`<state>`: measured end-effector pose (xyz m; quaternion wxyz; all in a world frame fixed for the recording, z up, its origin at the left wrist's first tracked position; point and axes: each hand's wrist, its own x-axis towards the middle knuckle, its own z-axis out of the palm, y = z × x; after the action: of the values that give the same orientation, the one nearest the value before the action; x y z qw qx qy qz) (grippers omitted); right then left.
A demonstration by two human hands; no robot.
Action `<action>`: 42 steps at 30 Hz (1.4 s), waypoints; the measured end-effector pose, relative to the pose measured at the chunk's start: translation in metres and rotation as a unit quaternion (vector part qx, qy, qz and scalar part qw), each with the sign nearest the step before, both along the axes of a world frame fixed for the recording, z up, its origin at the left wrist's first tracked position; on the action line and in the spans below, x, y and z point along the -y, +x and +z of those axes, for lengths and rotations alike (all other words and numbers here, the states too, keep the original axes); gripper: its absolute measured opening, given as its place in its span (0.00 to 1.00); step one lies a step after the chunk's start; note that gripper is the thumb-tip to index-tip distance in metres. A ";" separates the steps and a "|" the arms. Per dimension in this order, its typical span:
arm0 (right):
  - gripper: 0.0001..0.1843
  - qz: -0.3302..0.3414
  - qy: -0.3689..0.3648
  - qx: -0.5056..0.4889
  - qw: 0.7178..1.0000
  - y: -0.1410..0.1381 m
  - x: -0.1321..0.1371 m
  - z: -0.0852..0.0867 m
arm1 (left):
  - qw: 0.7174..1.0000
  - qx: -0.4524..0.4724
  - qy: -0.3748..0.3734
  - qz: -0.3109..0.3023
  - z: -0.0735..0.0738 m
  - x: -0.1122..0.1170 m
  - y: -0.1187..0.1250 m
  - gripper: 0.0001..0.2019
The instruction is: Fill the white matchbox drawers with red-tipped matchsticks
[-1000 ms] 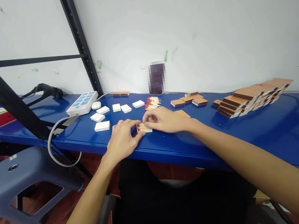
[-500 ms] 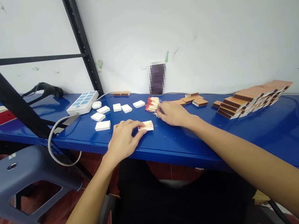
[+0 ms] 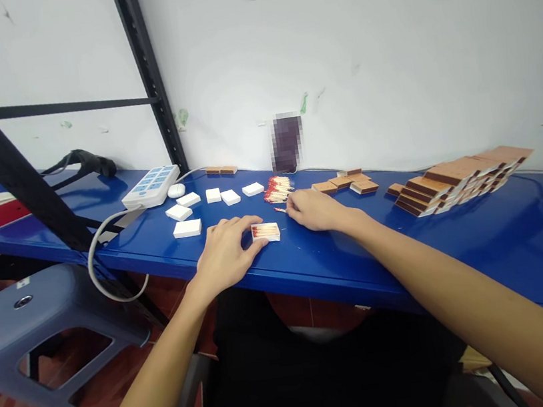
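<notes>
A small white tray of red-tipped matches (image 3: 265,232) lies on the blue shelf (image 3: 458,238) near its front edge. My left hand (image 3: 225,252) rests beside it with its fingers curled, the fingertips touching the tray's left end. My right hand (image 3: 313,210) lies just right of the tray, fingers pinched on a single match (image 3: 280,210) that points toward the loose pile of matches (image 3: 277,188) behind it.
Several empty white trays (image 3: 199,204) lie left of the pile. Brown matchbox sleeves (image 3: 344,183) and a long stack of boxes (image 3: 460,179) sit to the right. A power strip (image 3: 150,187) with cable, a black upright (image 3: 149,79) and a grey stool (image 3: 41,330) stand on the left.
My right hand left the tray, reached back to the loose pile and has drawn a little toward me with one match. The left hand stayed at the tray.
</notes>
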<state>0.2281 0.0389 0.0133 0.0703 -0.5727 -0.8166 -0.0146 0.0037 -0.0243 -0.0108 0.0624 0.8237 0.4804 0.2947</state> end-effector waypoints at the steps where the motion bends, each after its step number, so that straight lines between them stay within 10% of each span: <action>1: 0.11 0.007 0.000 0.004 1.000 0.001 -0.001 -0.001 | 1.000 -0.001 0.000 0.001 0.000 0.000 0.000 0.16; 17: 0.10 0.131 0.073 -0.084 0.985 -0.007 0.007 -0.003 | 1.000 -0.003 -0.002 0.009 -0.001 -0.002 0.000 0.20; 23: 0.09 0.225 -0.035 -0.152 0.962 -0.020 0.024 0.001 | 0.999 -0.006 -0.002 0.044 -0.001 -0.002 0.001 0.23; 42: 0.09 0.058 0.040 -0.061 0.996 0.001 -0.017 -0.013 | 0.999 -0.026 -0.003 0.021 0.001 -0.001 0.001 0.12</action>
<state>0.2289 0.0560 -0.0002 0.1438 -0.5209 -0.8414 -0.0083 0.0049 -0.0229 -0.0096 0.0460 0.8208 0.4999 0.2726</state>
